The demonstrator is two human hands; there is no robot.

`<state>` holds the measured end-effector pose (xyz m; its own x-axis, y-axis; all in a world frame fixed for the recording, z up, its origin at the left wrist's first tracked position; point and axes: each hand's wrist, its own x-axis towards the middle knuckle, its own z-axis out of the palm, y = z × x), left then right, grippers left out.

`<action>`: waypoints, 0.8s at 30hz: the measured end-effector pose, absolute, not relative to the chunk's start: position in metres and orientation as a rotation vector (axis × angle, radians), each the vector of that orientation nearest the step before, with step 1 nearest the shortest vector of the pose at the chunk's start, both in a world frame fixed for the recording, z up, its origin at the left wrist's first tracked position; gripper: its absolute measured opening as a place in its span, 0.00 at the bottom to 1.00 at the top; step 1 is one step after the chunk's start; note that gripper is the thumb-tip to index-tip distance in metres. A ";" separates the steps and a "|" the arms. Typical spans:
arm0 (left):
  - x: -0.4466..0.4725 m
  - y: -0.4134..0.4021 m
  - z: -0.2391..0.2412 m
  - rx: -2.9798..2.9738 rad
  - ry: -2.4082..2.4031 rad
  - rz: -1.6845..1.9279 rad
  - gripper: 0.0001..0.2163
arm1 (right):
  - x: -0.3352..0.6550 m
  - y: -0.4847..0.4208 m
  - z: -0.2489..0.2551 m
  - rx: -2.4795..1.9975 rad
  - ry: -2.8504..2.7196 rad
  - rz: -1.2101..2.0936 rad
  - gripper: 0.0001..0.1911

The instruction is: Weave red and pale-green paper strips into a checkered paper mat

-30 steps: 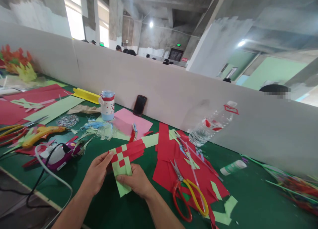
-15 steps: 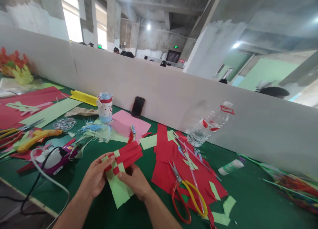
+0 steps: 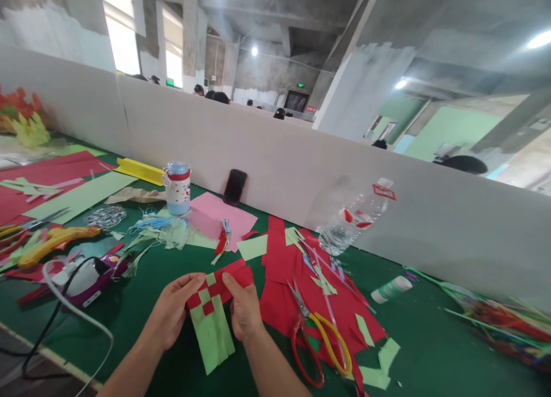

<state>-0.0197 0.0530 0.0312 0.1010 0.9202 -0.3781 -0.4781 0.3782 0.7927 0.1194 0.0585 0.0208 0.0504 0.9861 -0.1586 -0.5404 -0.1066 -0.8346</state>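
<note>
Between my two hands hangs a piece of woven paper strips, red across the top and light green down the lower part, with a small checkered patch where they cross. My left hand pinches its upper left edge between thumb and fingers. At the upper right, my right hand grips the red strips, thumb on top and fingers behind. To the right lie scissors with one red and one yellow handle, blades apart, on red paper sheets.
A clear bottle leans by the white partition. Near it are a glue stick, a phone and a patterned cup. At left lie a yellow glue gun, a purple power strip and cables.
My right hand has moved from the lower part of the woven paper up to its red strips. The paper has turned more upright, its checkered patch now uncovered.
</note>
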 end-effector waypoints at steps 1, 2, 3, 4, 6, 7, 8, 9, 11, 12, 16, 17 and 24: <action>-0.021 0.055 0.031 0.565 0.999 1.099 0.18 | 0.119 0.058 0.021 -0.920 -0.657 1.449 0.17; -0.022 0.056 0.031 0.578 1.004 1.086 0.18 | 0.119 0.058 0.021 -0.924 -0.663 1.442 0.17; -0.023 0.058 0.031 0.588 1.011 1.076 0.17 | 0.119 0.058 0.021 -0.929 -0.667 1.436 0.18; -0.023 0.059 0.030 0.597 1.021 1.069 0.17 | 0.118 0.058 0.020 -0.937 -0.667 1.428 0.18; -0.023 0.060 0.030 0.607 1.040 1.066 0.17 | 0.118 0.058 0.020 -0.956 -0.661 1.411 0.19; -0.022 0.061 0.030 0.611 1.048 1.064 0.17 | 0.118 0.058 0.020 -0.965 -0.656 1.403 0.19; -0.022 0.061 0.029 0.614 1.054 1.062 0.17 | 0.117 0.058 0.019 -0.974 -0.650 1.396 0.19; -0.021 0.061 0.029 0.617 1.057 1.060 0.17 | 0.117 0.058 0.019 -0.982 -0.645 1.390 0.19; -0.021 0.060 0.030 0.623 1.059 1.059 0.17 | 0.117 0.059 0.018 -0.998 -0.634 1.378 0.18; -0.020 0.059 0.030 0.624 1.060 1.061 0.17 | 0.117 0.059 0.018 -1.005 -0.630 1.372 0.18; -0.021 0.059 0.029 0.624 1.065 1.057 0.17 | 0.117 0.059 0.016 -1.024 -0.614 1.358 0.18; -0.021 0.059 0.028 0.625 1.063 1.055 0.17 | 0.117 0.059 0.016 -1.025 -0.611 1.360 0.18; -0.019 0.059 0.026 0.619 1.049 1.059 0.18 | 0.118 0.061 0.012 -1.002 -0.603 1.394 0.18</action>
